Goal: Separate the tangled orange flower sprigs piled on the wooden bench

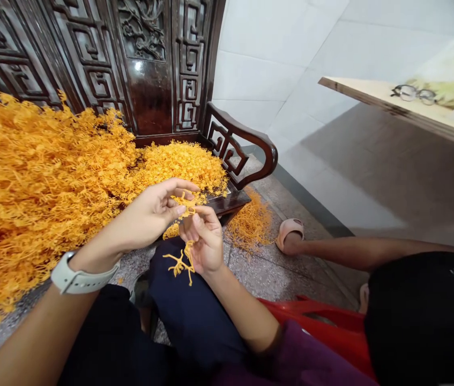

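Note:
My left hand [152, 212] and my right hand [205, 241] meet in front of me above my dark trousers. Both pinch the same small orange plastic sprig [186, 203]. The left fingertips hold its upper part. My right hand also clasps a second orange sprig [179, 264] that hangs below its palm. A white watch [77, 279] is on my left wrist. Behind the hands lies a big heap of orange plastic sprigs [29, 177].
A carved dark wooden bench [235, 145] carries a smaller orange pile [182, 161], and more sprigs lie on the floor [251, 222]. Another person's leg [363, 252] with a pink slipper stretches out at right. A red stool [323, 321] and a table with glasses [414, 94] stand nearby.

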### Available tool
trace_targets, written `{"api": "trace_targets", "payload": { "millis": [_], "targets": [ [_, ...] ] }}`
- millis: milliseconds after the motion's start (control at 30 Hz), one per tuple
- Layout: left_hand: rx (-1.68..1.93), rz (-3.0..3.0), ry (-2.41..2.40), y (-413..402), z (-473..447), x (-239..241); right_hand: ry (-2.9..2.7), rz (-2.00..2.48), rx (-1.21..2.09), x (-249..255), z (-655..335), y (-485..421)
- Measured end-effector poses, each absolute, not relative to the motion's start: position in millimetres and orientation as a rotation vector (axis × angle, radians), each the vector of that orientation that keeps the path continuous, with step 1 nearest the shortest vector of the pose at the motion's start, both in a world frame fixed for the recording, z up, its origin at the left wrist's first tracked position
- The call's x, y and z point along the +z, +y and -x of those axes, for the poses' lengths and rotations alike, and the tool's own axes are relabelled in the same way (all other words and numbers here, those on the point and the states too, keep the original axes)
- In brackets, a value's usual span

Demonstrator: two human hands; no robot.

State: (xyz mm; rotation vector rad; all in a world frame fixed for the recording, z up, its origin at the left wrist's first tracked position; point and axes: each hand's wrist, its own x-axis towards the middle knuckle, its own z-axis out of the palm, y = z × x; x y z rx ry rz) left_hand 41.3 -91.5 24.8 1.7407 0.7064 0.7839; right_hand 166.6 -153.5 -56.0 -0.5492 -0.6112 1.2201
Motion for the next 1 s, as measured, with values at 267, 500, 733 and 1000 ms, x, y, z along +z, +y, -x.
{"api": "trace_targets", "payload": {
  "millis": [267,500,733,1000],
  "targets": [
    [0.950,-1.997,0.975,-77,-38,22,-0.606,0.480,1.298,-53,-182,-157],
    [1.046,-1.789,0.962,-62,-32,24,-0.597,0.469,1.311,-50,-194,-157],
    [0.352,-1.934,0.634,-55,-20,29,-0.600,0.365,1.428,-51,-200,-159],
    [0.133,-1.740,0.166,-44,-13,42,-0.527,0.308,1.477,-52,-202,-155]
  ]
}}
